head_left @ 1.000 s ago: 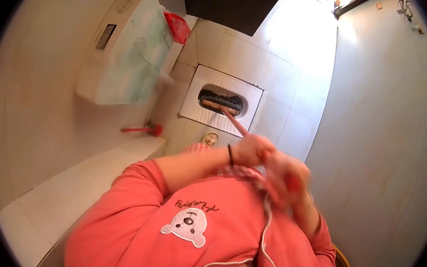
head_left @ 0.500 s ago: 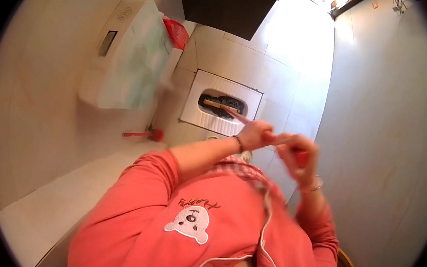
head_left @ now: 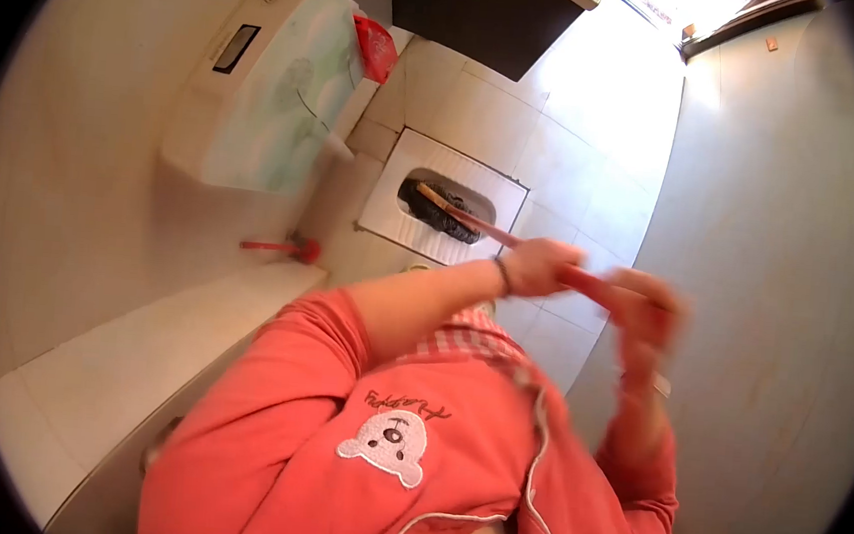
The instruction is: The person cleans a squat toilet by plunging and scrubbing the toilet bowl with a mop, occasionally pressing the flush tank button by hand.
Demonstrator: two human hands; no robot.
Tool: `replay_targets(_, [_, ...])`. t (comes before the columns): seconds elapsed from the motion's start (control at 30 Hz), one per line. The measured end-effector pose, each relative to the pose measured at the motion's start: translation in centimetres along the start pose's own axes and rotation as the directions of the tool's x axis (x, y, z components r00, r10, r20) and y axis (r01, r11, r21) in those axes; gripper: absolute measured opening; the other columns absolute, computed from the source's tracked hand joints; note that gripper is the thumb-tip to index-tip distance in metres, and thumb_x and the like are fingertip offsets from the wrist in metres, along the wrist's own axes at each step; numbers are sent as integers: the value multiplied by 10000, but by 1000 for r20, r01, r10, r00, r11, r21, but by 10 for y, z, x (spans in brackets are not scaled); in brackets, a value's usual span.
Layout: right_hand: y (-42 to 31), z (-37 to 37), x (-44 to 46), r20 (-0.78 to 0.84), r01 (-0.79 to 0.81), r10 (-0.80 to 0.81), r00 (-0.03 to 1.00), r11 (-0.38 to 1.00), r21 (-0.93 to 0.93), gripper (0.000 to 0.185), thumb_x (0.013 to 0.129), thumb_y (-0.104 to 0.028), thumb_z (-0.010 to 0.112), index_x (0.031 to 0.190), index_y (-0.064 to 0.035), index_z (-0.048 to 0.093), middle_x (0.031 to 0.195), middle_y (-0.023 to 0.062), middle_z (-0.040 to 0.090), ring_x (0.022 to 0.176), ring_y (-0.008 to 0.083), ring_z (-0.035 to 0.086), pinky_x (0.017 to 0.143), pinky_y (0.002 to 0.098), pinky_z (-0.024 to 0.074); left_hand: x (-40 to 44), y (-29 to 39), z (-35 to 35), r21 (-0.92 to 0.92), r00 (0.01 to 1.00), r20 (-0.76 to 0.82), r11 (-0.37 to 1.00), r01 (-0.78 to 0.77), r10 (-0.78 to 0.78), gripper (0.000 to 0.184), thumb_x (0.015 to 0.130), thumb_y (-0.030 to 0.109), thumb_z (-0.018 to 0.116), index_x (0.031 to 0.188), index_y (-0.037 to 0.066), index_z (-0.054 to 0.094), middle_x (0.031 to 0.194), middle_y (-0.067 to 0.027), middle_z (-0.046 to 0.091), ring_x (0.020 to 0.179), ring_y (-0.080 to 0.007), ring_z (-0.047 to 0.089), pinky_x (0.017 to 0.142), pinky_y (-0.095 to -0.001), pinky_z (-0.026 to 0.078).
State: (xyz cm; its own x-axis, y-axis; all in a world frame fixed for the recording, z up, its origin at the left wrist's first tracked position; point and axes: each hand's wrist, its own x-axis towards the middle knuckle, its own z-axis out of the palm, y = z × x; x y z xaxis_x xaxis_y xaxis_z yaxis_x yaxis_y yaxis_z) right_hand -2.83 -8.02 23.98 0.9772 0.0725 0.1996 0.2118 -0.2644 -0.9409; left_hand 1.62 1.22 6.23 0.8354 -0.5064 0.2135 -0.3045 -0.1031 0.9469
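Note:
A mop with a red handle (head_left: pixel 586 283) slants down from my hands into the squat toilet (head_left: pixel 389 204). Its head, a light bar with black strips (head_left: pixel 429 214), rests in the toilet's bowl. My left hand (head_left: pixel 542 266), with a dark bracelet at the wrist, is closed around the middle of the handle. Higher up, near the handle's end, my right hand (head_left: pixel 644 309) is wrapped round it, blurred by motion.
A pale water tank (head_left: pixel 259 103) hangs on the left wall, with a red bag (head_left: pixel 375 50) beside it. Below is a small red long-handled tool (head_left: pixel 293 249) near a ledge (head_left: pixel 140 345). A dark cabinet (head_left: pixel 482 15) stands ahead; a wall (head_left: pixel 767 274) rises at right.
Both hands have moved right, drawing the handle with them. The mop head has turned in the bowl, its light bar now slanting more. The view has shifted slightly.

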Motion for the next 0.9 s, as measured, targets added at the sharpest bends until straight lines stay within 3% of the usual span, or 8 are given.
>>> replay_targets(0.03, [75, 0, -6, 309, -48, -10, 951, 983, 178, 212, 783, 56, 563, 661, -13, 404, 606, 18, 445, 573, 105, 399, 568, 245, 383, -17, -50, 12, 102, 994, 42, 990, 93, -98, 165, 723, 186, 648, 716, 67, 534, 678, -160, 565, 658, -341, 566, 583, -376, 445])
replay_targets(0.13, [50, 9, -14, 273, -110, 56, 960, 976, 190, 231, 754, 128, 548, 652, -13, 396, 604, 28, 438, 578, 113, 420, 605, 254, 410, -24, -26, 6, 117, 979, -109, 976, 182, -170, 181, 739, 193, 631, 691, 55, 526, 674, -158, 565, 643, -341, 558, 583, -382, 437])
replay_targets(0.3, [-5, 10, -13, 254, 286, -426, 868, 849, 445, 226, 706, 149, 519, 624, -19, 391, 616, 88, 494, 500, 154, 427, 532, 283, 412, -45, 31, -10, 0, 998, 4, 998, 61, -61, 206, 752, 235, 599, 673, 65, 515, 677, -134, 568, 658, -325, 562, 587, -387, 435])
replay_targets(0.37, [53, 19, -31, 362, 34, -40, 931, 999, 23, 203, 710, 84, 578, 634, -20, 421, 588, 48, 437, 510, 175, 413, 496, 277, 361, -60, -41, 11, 106, 990, 55, 986, 126, -133, 211, 753, 260, 592, 697, 70, 519, 679, -126, 574, 664, -319, 567, 583, -377, 440])
replay_targets(0.63, [-3, 8, -29, 414, 121, -239, 878, 949, 291, 218, 694, 107, 565, 618, -40, 423, 545, 44, 426, 540, 194, 431, 532, 276, 372, -65, 15, 1, 56, 999, 23, 998, 33, -34, 196, 717, 193, 642, 653, 64, 509, 628, -115, 554, 653, -309, 548, 586, -365, 432])
replay_targets(0.73, [75, 19, -43, 530, 31, -104, 841, 989, 144, 195, 707, 86, 595, 655, -26, 445, 577, 47, 443, 554, 187, 439, 553, 266, 388, -79, -64, 16, 158, 999, -3, 987, 43, -43, 172, 725, 176, 618, 639, 54, 535, 642, -138, 555, 643, -321, 550, 610, -359, 454])
replay_targets(0.77, [73, 17, -37, 530, 42, -111, 841, 989, 140, 195, 707, 86, 595, 655, -26, 445, 577, 47, 443, 554, 187, 439, 553, 266, 388, -82, -82, 19, 231, 964, 25, 939, 254, -267, 174, 712, 190, 623, 644, 46, 553, 684, -147, 568, 679, -317, 565, 627, -354, 457])
replay_targets(0.9, [10, -15, -9, 312, -84, 30, 950, 984, 160, 114, 748, 133, 497, 718, 24, 499, 641, 66, 502, 558, 116, 436, 530, 249, 370, -39, -32, 19, -73, 972, -143, 981, 177, -186, 172, 682, 134, 684, 730, 28, 558, 695, -146, 569, 676, -292, 561, 610, -336, 442])
